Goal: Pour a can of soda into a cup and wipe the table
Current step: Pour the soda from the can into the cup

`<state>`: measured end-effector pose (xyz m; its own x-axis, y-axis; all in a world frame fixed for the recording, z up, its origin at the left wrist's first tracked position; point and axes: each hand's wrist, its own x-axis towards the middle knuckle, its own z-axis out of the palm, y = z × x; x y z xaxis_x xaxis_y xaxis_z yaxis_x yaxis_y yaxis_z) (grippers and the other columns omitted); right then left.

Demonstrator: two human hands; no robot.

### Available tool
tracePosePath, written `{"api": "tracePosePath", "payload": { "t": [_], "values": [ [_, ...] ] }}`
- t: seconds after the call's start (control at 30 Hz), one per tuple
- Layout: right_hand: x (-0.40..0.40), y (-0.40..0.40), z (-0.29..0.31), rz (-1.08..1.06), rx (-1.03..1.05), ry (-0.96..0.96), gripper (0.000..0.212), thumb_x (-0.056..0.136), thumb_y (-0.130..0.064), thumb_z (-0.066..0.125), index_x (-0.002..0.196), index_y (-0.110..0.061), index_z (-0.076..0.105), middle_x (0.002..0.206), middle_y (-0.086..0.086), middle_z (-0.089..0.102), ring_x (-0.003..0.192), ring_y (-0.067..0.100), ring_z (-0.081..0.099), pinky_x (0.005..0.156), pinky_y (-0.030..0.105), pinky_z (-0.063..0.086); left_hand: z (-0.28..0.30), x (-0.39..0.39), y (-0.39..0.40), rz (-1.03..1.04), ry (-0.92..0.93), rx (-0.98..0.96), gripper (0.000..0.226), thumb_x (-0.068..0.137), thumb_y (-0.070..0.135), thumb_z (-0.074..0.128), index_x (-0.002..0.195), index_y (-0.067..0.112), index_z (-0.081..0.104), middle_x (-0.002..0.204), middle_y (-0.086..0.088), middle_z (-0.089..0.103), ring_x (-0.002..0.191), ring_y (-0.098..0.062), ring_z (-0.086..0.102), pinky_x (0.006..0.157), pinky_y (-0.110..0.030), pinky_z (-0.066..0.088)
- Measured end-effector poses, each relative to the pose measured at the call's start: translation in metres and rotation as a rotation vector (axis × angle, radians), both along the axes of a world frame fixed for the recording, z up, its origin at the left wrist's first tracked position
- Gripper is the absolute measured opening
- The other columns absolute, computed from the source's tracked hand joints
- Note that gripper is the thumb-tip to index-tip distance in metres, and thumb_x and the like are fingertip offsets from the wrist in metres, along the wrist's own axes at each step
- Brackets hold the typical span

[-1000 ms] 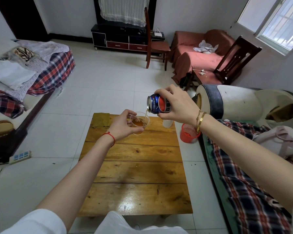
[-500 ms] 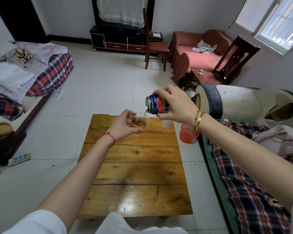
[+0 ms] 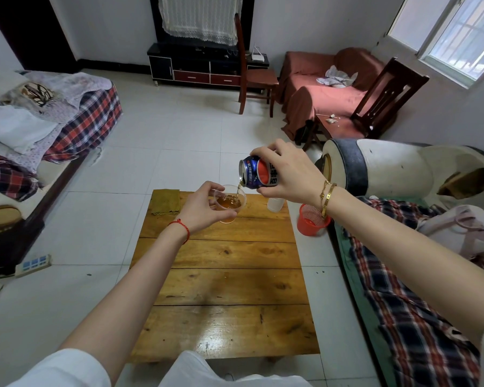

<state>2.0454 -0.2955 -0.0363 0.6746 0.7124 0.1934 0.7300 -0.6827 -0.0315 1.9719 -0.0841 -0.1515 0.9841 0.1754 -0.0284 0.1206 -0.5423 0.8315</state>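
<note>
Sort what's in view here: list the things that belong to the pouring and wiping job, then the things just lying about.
Part of the job:
soda can, tilted in the right hand
clear cup, held by the left hand
green cloth on the table's far corner
wooden table

Just lying about:
second plastic cup
red basket
power strip
wooden chair

Table [image 3: 224, 289]: planked wood, glossy varnish. Can [image 3: 259, 174]: glossy printed metal. Cup [image 3: 229, 202]: clear smooth plastic. Cloth [image 3: 165, 201] at 11 o'clock: matt, coarse.
</note>
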Motion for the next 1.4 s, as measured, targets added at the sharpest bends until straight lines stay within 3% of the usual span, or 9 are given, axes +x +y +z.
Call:
{"api": "tracePosePath", "payload": {
  "t": [0.53,0.87,1.1,1.4],
  "values": [
    [0.002,0.0,0.0,0.013,0.006,-0.009,0.068,0.077,-0.048,0.07,0.137,-0.027,0.046,0.119,0.003,0.05,0.103,0.02,0.049,0.089,0.038,0.046,-0.001,0.002,-0.003,0.001,0.005,0.007,0.066,0.069,0.035,0.087,0.123,0.024,0.051,0.132,-0.003,0.059,0.102,-0.01,0.054,0.067,-0.003,0.041],
    [0.004,0.0,-0.006,0.011,0.022,0.007,0.068,0.077,-0.048,0.07,0.137,-0.027,0.046,0.12,0.004,0.05,0.103,0.021,0.049,0.09,0.035,0.044,-0.004,-0.001,-0.003,0.005,-0.011,-0.025,0.068,0.07,0.033,0.087,0.126,0.02,0.051,0.134,-0.005,0.058,0.106,-0.012,0.056,0.075,-0.008,0.045],
    [0.002,0.004,-0.023,-0.015,0.097,0.109,0.069,0.077,-0.046,0.072,0.137,-0.026,0.046,0.121,0.004,0.051,0.107,0.02,0.049,0.092,0.039,0.047,-0.01,-0.004,-0.004,0.033,-0.028,-0.078,0.07,0.069,0.034,0.087,0.127,0.019,0.051,0.133,-0.004,0.058,0.109,-0.013,0.057,0.08,-0.013,0.048],
    [0.004,0.015,-0.052,-0.081,0.365,0.353,0.07,0.075,-0.041,0.079,0.135,-0.023,0.047,0.118,0.006,0.052,0.108,0.019,0.053,0.091,0.034,0.052,-0.019,-0.007,0.0,0.092,-0.028,-0.132,0.073,0.07,0.029,0.087,0.131,0.016,0.049,0.134,-0.005,0.058,0.114,-0.015,0.059,0.086,-0.016,0.048]
  ]
}}
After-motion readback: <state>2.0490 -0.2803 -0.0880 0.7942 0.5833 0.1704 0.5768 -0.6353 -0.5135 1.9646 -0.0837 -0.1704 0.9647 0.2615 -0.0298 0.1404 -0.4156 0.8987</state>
